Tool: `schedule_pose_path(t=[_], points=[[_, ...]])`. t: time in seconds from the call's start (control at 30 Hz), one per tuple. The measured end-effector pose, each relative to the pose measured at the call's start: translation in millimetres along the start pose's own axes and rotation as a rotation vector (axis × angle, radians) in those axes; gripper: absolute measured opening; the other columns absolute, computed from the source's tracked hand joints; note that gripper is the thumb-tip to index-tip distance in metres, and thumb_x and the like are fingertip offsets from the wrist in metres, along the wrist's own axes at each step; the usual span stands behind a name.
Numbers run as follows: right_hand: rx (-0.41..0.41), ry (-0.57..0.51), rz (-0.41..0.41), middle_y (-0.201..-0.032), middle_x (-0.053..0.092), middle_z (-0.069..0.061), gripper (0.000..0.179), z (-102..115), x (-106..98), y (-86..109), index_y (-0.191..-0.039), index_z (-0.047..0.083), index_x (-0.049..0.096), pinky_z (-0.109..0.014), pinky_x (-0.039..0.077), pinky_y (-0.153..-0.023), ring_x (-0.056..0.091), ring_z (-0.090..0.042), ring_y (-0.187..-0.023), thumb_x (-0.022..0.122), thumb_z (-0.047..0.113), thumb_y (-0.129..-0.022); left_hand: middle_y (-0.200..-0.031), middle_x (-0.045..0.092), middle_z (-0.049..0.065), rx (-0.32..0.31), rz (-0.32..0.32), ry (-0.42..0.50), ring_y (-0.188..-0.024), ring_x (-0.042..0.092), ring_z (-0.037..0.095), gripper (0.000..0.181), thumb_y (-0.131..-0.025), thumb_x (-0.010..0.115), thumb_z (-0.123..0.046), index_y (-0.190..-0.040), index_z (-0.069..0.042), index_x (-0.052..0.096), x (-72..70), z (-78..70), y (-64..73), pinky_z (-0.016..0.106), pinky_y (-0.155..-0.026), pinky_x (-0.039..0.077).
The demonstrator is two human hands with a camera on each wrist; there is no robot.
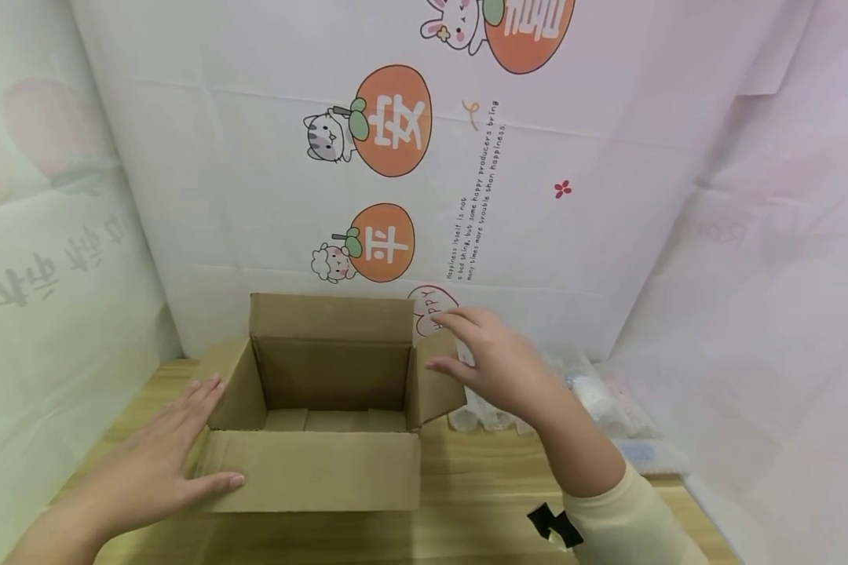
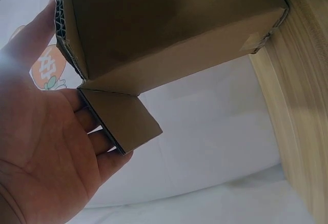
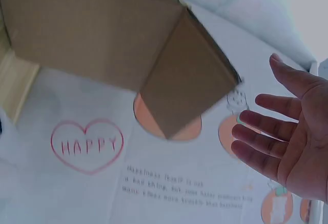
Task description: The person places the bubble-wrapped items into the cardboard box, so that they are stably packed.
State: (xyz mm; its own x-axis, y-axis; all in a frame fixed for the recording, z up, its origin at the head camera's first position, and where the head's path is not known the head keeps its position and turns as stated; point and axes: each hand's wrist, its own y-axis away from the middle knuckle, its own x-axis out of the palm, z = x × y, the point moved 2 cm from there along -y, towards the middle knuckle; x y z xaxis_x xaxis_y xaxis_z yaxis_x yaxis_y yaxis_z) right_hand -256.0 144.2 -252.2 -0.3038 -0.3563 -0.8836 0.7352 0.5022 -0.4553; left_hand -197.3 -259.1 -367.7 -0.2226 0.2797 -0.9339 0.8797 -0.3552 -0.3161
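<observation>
Starting on the left, the left hand (image 1: 151,463) is lying flat with the fingers straight, palm against the left flap of the cardboard box (image 1: 318,471) and thumb resting along the front wall; the left wrist view shows that same flap's edge sitting across its open fingers (image 2: 97,137), so it's pressing, not gripping. The box sits open in the middle of the wooden surface (image 1: 466,502), all four flaps up or splayed out, and nothing shows inside but the bare cardboard bottom. The back flap stands upright against the white printed backdrop (image 1: 537,196) with its orange cartoon fruits and a pink "HAPPY" heart. Moving right, the right hand (image 1: 498,365) is also open, fingers spread and relaxed, just beside the right flap of the box; from the head view the fingertips look very near the flap, and the right wrist view shows the fingers (image 3: 261,131) apart from it. Behind that hand, near the right corner, there's a pile of clear plastic packets (image 1: 601,400) lying on the surface.
</observation>
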Motion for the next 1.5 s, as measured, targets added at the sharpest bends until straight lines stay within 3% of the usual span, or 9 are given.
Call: schedule_pose_path(t=[0.17,0.27,0.5,0.77,1.17,1.5], points=[[0.113,-0.046,0.040,-0.145,0.048,-0.002,0.067,-22.2,-16.4,13.9,-0.147,0.023,0.046,-0.052,0.044,-0.107,0.046,-0.027,-0.135,0.063,0.054,-0.091,-0.165,0.008,0.012,0.005,0.003,0.003,-0.152,0.008,0.034,0.112,-0.082,0.064,-0.068,-0.159,-0.014,0.004,-0.1,0.7,0.4,0.008,-0.108,-0.016],[0.168,-0.021,0.050,-0.149,0.045,-0.004,0.071,-39.1,-24.4,22.9,-0.149,0.023,0.042,-0.057,0.042,-0.106,0.043,-0.031,-0.137,0.058,0.059,-0.091,-0.166,0.007,0.011,0.003,0.007,0.005,-0.152,0.007,0.034,0.112,-0.082,0.064,-0.068,-0.159,-0.014,0.004,-0.3,0.6,0.5,0.008,-0.107,-0.016],[0.195,0.032,0.018,-0.143,0.050,-0.010,0.072,-75.5,-30.8,44.9,-0.147,0.015,0.045,-0.058,0.038,-0.107,0.043,-0.034,-0.135,0.063,0.056,-0.090,-0.166,0.006,0.011,-0.001,0.008,0.008,-0.152,0.005,0.033,0.111,-0.082,0.064,-0.067,-0.159,-0.014,0.005,0.3,1.4,1.0,0.010,-0.109,-0.016],[0.302,0.066,0.102,-0.149,0.041,-0.016,0.079,-107.8,-30.4,70.8,-0.150,0.015,0.039,-0.066,0.036,-0.104,0.035,-0.041,-0.138,0.058,0.062,-0.090,-0.165,0.008,0.012,0.000,0.004,0.003,-0.152,0.007,0.034,0.111,-0.082,0.064,-0.067,-0.159,-0.014,0.005,0.3,0.9,0.3,0.009,-0.108,-0.015],[0.362,0.100,0.205,-0.143,0.045,-0.024,0.081,-159.0,-14.1,114.6,-0.149,0.010,0.039,-0.069,0.040,-0.096,0.040,-0.049,-0.130,0.065,0.056,-0.088,-0.165,0.009,0.012,0.002,0.004,0.009,-0.152,0.009,0.035,0.112,-0.081,0.064,-0.068,-0.159,-0.014,0.005,1.0,1.6,-0.2,0.009,-0.108,-0.015],[0.436,0.095,0.306,-0.139,0.047,-0.030,0.078,-195.1,12.3,149.5,-0.141,0.002,0.049,-0.069,0.042,-0.091,0.043,-0.055,-0.124,0.071,0.051,-0.084,-0.165,0.009,0.011,0.004,-0.005,0.007,-0.152,0.007,0.034,0.111,-0.081,0.065,-0.067,-0.159,-0.014,0.005,0.9,1.3,-0.3,0.008,-0.107,-0.015]])
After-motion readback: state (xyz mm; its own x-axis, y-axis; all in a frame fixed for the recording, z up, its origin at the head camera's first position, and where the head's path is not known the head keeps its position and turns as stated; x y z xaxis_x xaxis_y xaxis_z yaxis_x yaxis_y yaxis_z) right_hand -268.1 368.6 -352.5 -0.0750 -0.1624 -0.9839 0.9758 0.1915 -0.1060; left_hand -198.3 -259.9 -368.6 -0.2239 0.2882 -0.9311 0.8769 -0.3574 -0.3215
